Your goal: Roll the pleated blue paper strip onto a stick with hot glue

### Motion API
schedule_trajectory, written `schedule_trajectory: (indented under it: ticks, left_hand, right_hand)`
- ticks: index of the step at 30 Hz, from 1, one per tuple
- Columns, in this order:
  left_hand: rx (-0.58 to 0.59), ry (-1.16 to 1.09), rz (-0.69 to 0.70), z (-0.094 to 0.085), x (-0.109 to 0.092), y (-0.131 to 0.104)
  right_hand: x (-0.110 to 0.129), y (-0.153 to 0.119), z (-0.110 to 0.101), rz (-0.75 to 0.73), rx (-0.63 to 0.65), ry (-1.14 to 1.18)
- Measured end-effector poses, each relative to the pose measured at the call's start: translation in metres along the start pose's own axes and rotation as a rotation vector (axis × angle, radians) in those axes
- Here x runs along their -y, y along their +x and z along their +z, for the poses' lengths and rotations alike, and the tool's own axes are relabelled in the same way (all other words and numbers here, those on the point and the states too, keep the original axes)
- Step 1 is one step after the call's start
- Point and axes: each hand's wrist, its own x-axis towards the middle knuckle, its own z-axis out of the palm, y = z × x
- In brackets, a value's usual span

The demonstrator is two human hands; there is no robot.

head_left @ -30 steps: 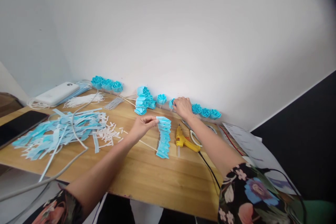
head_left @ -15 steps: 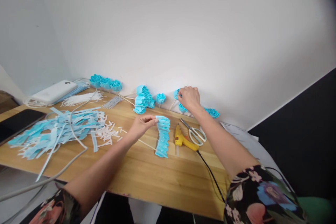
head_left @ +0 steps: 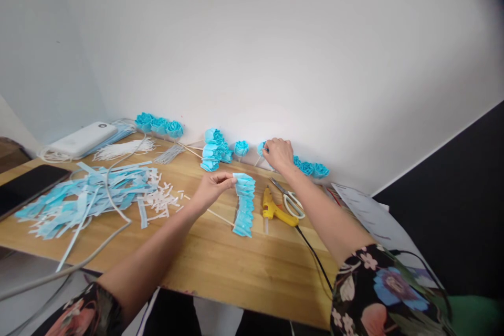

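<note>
Right hand (head_left: 279, 153): lowered leftward, with sky-blue ruffled fabric-like rosette (head_left: 261, 148), grip unclear; left hand (head_left: 212, 189): closed pinch, pleated light-blue strip (head_left: 244, 207), seemingly waiting

Smooth wooden table (head_left: 220, 278), yellow plastic glue gun (head_left: 272, 210)

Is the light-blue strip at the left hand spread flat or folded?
Folded: the light-blue strip shows crosswise ruffles along its length; the left hand pinches its far end.

Glue gun (head_left: 271, 208) on table (head_left: 220, 273), right of ruffle (head_left: 244, 206).
</note>
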Motion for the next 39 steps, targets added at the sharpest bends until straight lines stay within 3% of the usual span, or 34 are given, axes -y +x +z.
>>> schedule_trajectory:
  ticks: [9,16,21,30,39]
  left_hand:
    - [-0.009,-0.041,-0.031,-0.001,-0.002,0.001]
    - [-0.001,-0.003,-0.007,-0.002,-0.002,0.000]
    - [0.004,0.036,0.012,-0.002,0.001,0.001]
    - [0.013,0.057,0.012,-0.003,0.001,0.000]
    - [0.007,0.050,0.016,-0.002,-0.002,0.000]
  right_hand:
    - [0.003,-0.004,-0.009,-0.029,0.004,0.080]
    - [-0.031,-0.007,-0.022,0.051,-0.045,0.140]
    - [-0.050,-0.017,-0.011,0.063,0.064,0.081]
    - [-0.047,-0.040,0.017,-0.177,0.115,-0.094]
    - [-0.054,-0.050,0.025,-0.055,0.068,-0.025]
